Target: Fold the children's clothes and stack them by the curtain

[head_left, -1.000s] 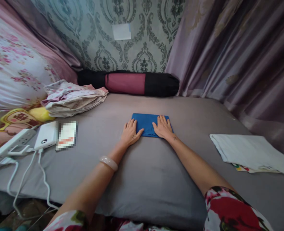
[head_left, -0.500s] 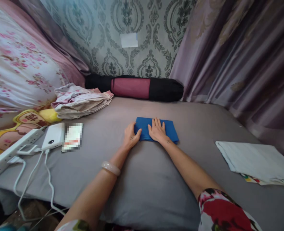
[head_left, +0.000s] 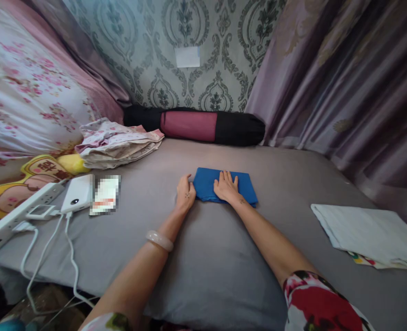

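Head view: right hand [head_left: 226,187], fingers spread, likely steadies blue cloth [head_left: 246,189]. Left hand [head_left: 185,193] curls at its edge; grip unclear.

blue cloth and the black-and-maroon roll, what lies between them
In the head view, only a stretch of grey sheet lies between the blue cloth and the roll.

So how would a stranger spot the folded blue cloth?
Start with the grey sheet, in front of the black-and-maroon bag. Near the middle, partly under the flat right hand, lies the folded blue cloth. Unlike the pale cloth farther right, it is solid blue.
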A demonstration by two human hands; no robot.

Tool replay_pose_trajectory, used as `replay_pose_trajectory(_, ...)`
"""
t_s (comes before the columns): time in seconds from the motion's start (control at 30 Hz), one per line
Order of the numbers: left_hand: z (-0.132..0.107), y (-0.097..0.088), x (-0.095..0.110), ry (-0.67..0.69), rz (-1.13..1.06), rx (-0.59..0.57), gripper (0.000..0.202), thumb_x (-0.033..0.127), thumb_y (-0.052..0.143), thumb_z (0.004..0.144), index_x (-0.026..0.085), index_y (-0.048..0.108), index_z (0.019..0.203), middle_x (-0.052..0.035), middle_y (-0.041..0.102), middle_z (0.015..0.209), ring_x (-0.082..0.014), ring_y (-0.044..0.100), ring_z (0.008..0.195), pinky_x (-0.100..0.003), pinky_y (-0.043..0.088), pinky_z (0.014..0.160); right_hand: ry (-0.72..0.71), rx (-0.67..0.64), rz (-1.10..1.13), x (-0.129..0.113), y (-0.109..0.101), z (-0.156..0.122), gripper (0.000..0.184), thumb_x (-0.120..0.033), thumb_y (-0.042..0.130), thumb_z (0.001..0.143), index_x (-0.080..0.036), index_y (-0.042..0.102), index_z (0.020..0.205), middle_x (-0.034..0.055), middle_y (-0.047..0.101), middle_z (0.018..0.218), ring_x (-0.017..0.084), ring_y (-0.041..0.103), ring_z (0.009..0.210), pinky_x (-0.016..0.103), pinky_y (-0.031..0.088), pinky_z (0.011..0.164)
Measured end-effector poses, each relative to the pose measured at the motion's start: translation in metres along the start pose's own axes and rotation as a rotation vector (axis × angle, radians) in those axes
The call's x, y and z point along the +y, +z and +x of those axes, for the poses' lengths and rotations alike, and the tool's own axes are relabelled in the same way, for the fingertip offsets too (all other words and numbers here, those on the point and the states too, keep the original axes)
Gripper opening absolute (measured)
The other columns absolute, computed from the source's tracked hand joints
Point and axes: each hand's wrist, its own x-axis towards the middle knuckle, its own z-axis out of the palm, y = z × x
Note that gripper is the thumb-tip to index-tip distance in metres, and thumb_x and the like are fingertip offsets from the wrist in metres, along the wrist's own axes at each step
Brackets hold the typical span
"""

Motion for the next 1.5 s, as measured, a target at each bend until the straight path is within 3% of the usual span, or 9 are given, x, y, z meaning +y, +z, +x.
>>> replay_pose_trajectory(0.27, 0.002, 0.003, -0.005, -0.016, -0.053, 0.035, 0.038, 0.01, 0.038, 0.084, 0.012, 0.053, 0.119, -0.0154, 0.06, 0.12, -0.0236, 0.054, 0.119, -0.044, 0.039, 0.108, -0.095, 0.076, 0.109, -0.038, 0.005, 0.006, 0.065, -0.041, 0.021, 0.098, -0.001, 0.027, 0.149, 0.017, 0.02, 0.158, 0.027, 0.012, 0.146, 0.05, 0.008, 0.117)
replay_pose_trajectory(0.47, 0.002, 0.003, -0.005, -0.019, -0.058, 0.042, 0.038, 0.01, 0.036, 0.085, 0.009, 0.053, 0.119, -0.0177, 0.059, 0.119, -0.0238, 0.054, 0.119, -0.043, 0.038, 0.108, -0.066, 0.036, 0.077, -0.037, 0.016, 0.009, 0.064, -0.037, 0.022, 0.098, -0.001, 0.022, 0.151, 0.0159, 0.017, 0.159, 0.026, 0.01, 0.147, 0.05, 0.007, 0.117)
replay_pose_trajectory(0.73, 0.004, 0.004, -0.004, -0.066, -0.068, 0.079, 0.036, 0.01, 0.037, 0.085, 0.01, 0.053, 0.117, -0.0166, 0.06, 0.116, -0.0234, 0.054, 0.117, -0.043, 0.038, 0.108, -0.039, -0.003, 0.066, -0.041, 0.009, 0.011, 0.065, -0.033, 0.026, 0.095, 0.0, 0.022, 0.15, 0.0154, 0.017, 0.159, 0.027, 0.01, 0.147, 0.052, 0.007, 0.117)
replay_pose_trajectory(0.9, 0.004, 0.003, -0.003, -0.093, -0.092, 0.092, 0.033, 0.018, 0.036, 0.091, 0.011, 0.053, 0.118, -0.0166, 0.059, 0.119, -0.0226, 0.054, 0.118, -0.043, 0.038, 0.107, -0.131, 0.065, 0.02, -0.055, 0.002, 0.014, 0.064, -0.024, 0.03, 0.09, 0.0, 0.024, 0.149, 0.0172, 0.018, 0.158, 0.027, 0.011, 0.147, 0.052, 0.005, 0.117)
replay_pose_trajectory(1.17, 0.005, 0.001, 0.002, -0.14, -0.11, 0.096, 0.035, 0.027, 0.031, 0.097, 0.012, 0.055, 0.117, -0.0159, 0.061, 0.118, -0.0216, 0.055, 0.116, -0.041, 0.039, 0.106, -0.236, -0.015, 0.016, -0.074, 0.005, 0.018, 0.06, -0.034, 0.022, 0.098, -0.003, 0.027, 0.149, 0.0163, 0.019, 0.158, 0.026, 0.009, 0.147, 0.05, 0.004, 0.117)
replay_pose_trajectory(1.5, 0.005, 0.0, 0.004, -0.132, -0.1, 0.066, 0.038, 0.03, 0.03, 0.097, 0.011, 0.055, 0.118, -0.0164, 0.061, 0.118, -0.0218, 0.055, 0.117, -0.04, 0.04, 0.106, -0.233, -0.011, 0.005, -0.074, 0.016, 0.018, 0.061, -0.031, 0.024, 0.095, 0.0, 0.029, 0.148, 0.0155, 0.022, 0.157, 0.026, 0.012, 0.146, 0.052, 0.007, 0.117)
